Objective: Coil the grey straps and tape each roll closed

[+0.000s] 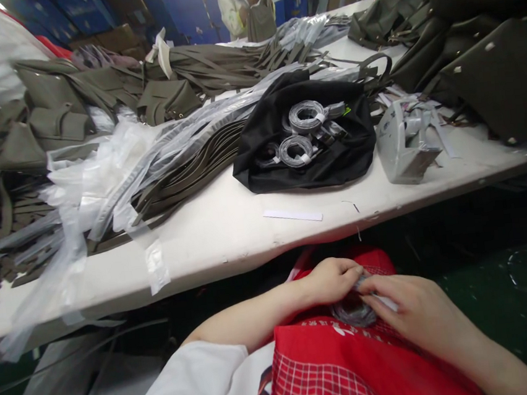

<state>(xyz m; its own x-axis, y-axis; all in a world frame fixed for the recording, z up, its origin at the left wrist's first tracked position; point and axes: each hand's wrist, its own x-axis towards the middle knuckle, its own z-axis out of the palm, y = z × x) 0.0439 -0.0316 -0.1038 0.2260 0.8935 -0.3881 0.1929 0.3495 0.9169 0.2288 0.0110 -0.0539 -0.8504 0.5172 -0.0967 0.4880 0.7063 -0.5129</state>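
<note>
Both hands rest in my lap over a red apron [354, 362], below the edge of the white table [229, 232]. My left hand [332, 280] and my right hand [411, 307] are closed in pinches on a small grey coiled roll [353, 310] that lies between them. The fingertips of the two hands meet at the top of the roll. Part of the roll is hidden under my right fingers.
A black cloth [306, 156] on the table holds several more grey coiled rolls [306, 116]. Olive-grey straps [185, 161] in clear plastic sleeves [94, 176] spread across the left. Dark olive bags [498, 69] pile at the right. A white paper strip [292, 215] lies near the front edge.
</note>
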